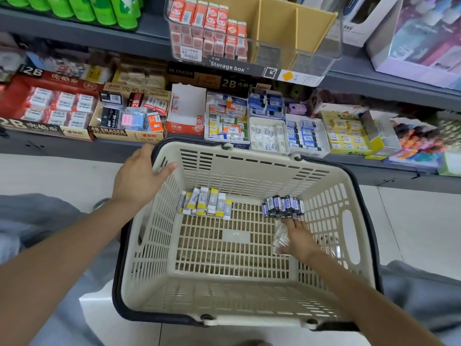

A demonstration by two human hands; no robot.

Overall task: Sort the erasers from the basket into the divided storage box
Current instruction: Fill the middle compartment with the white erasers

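- Gripping the basket (239, 168) at its far-left rim with the left hand (139, 178), thumb lying over the inside wall, fingers wrapped over the outer edge.
- Reaching down inside the basket with the right hand (298, 237), its grip curling round a small clutch of white erasers (280, 239) near the floor of the basket, toward the right wall.
- Sitting just beyond the right grip's fingertips, touching or nearly so: a cluster of dark blue erasers (283, 207) against the far right corner of the basket floor.
- Lying well to the left of the right grip, along the far edge of the basket floor: a row of yellow-and-white erasers (205, 204), below and to the right of the left grip.
- Standing on the upper shelf (374, 83), well above both grips: the clear storage box (252, 33) with tan dividers.
- Filling the box's left compartment: stacked orange-and-white erasers (209, 28); the compartments to the right showing only bare divider walls.
- Lining the lower shelf (74, 148) beyond the basket: open cartons of packaged erasers (134, 116) in many colours.
- Resting under the basket: a pale tiled floor (411, 221).
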